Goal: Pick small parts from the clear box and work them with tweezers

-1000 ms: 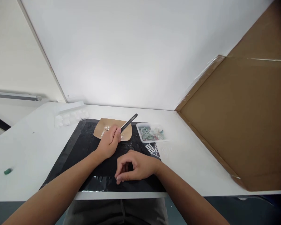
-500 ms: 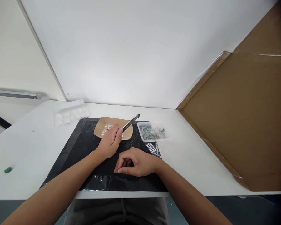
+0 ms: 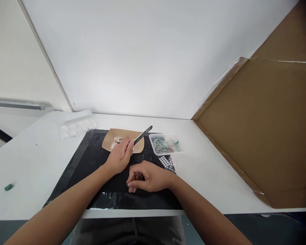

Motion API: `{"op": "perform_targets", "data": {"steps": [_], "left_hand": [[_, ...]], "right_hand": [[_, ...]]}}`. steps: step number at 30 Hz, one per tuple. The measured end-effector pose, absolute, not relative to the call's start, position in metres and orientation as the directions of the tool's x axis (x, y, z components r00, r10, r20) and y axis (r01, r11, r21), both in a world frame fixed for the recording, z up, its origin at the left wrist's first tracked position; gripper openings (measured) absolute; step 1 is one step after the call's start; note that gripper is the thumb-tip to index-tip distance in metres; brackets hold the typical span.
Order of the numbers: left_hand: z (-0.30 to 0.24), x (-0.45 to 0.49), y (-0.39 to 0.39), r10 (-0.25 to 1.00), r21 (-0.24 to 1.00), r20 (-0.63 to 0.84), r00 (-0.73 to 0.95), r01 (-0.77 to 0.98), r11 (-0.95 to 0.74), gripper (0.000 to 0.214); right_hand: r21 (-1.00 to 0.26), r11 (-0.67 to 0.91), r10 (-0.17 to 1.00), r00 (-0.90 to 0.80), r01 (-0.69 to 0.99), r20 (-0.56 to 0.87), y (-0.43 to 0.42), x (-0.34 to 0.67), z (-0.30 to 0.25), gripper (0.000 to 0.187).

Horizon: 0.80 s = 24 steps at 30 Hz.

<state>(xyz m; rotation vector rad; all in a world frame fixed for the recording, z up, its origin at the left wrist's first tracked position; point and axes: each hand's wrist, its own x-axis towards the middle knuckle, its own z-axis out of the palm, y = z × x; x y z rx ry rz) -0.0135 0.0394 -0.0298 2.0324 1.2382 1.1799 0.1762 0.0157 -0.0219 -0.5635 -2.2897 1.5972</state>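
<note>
My left hand is closed around a slim black stick-shaped tool with a pale edge. The tool slants up to the right over a shallow brown paper tray, and my fingers cover part of the tray. Small white pieces lie in it beside my knuckles. Lower and to the right, my right hand rests over the black mat with thumb and fingertips pinched together. Whatever is between those fingertips is too small to make out.
A clear plastic box of green pieces stands right of the tray, with a sheet of white stickers below it. A white lumpy pack lies back left, a green piece far left. A brown cardboard panel rises on the right.
The fingers of my right hand have curled in more tightly, and the fingertips have drawn slightly right. My left hand and the black tool have stayed nearly in place.
</note>
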Motion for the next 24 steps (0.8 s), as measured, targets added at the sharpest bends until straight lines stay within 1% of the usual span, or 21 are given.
{"op": "perform_targets", "data": {"steps": [4,7,9,12,15,18,24], "left_hand": [[-0.031,-0.014,0.040,0.877,0.745,0.427,0.221,0.463,-0.480,0.029],[-0.031,-0.014,0.040,0.876,0.745,0.427,0.222,0.463,-0.481,0.030],[-0.030,-0.014,0.040,0.876,0.746,0.426,0.225,0.461,-0.481,0.032],[-0.029,-0.013,0.039,0.878,0.752,0.419,0.232,0.452,-0.479,0.034],[-0.029,-0.013,0.038,0.880,0.759,0.410,0.239,0.446,-0.474,0.035],[-0.028,-0.012,0.037,0.883,0.764,0.401,0.246,0.441,-0.470,0.034],[-0.025,-0.011,0.034,0.865,0.765,0.400,0.305,0.409,-0.498,0.035]], "right_hand": [[-0.867,0.458,0.636,-0.754,0.196,0.165,0.021,0.177,-0.022,0.012],[-0.805,0.523,0.755,-0.591,0.280,0.284,0.026,0.180,-0.021,0.013],[-0.770,0.544,0.804,-0.468,0.333,0.366,0.030,0.182,-0.021,0.013],[-0.727,0.562,0.827,-0.303,0.395,0.474,0.034,0.184,-0.023,0.013],[-0.714,0.556,0.826,-0.186,0.425,0.532,0.036,0.183,-0.025,0.015],[-0.722,0.541,0.828,-0.124,0.431,0.547,0.037,0.182,-0.025,0.015],[-0.762,0.512,0.843,-0.059,0.397,0.535,0.036,0.181,-0.024,0.017]]}}
